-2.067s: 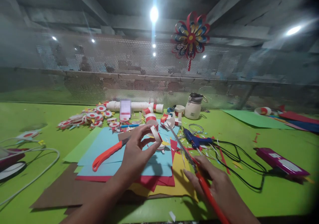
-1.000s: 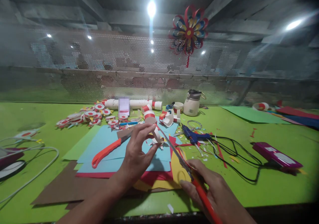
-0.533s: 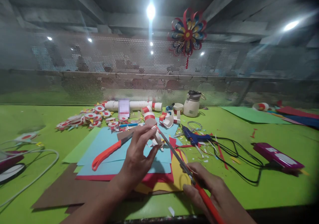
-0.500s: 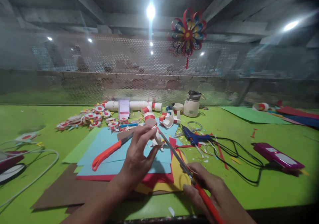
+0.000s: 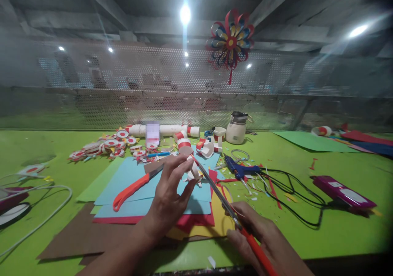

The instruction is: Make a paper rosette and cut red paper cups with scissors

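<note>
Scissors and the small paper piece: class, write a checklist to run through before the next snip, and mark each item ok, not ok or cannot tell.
1. Left hand pinches the white paper piece clear of the sheets: ok.
2. Right hand grips the red-handled scissors: ok.
3. Blade tips reach the paper piece: ok.
4. Left fingertips out of the blade line: cannot tell, they sit close beside the tips.
5. Blades open enough for a cut: cannot tell.
6. Glue gun and its black cord away from the scissors: ok, they lie to the right on the table.
</note>
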The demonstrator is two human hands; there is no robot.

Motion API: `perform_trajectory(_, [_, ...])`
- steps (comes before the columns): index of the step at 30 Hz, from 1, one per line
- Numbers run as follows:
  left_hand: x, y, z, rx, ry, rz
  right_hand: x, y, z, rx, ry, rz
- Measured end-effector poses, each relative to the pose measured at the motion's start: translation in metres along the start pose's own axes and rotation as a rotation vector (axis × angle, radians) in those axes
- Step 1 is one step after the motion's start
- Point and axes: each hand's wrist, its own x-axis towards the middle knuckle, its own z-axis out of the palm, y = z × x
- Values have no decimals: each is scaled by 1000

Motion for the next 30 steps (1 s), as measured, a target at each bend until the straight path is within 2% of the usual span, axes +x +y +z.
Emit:
perform_trajectory(7, [1, -1, 0, 52, 9, 56, -1, 6, 7, 26, 72, -7])
perform_trajectory(13, [1, -3, 0, 71, 18, 90, -1, 7, 8, 60, 27, 35])
perform_trajectory(25, [-1, -5, 1, 63, 14, 84, -2, 10, 9, 28, 80, -16])
perform_trajectory(30, [-1, -5, 1, 73, -5, 95, -3, 6, 6, 20, 76, 8])
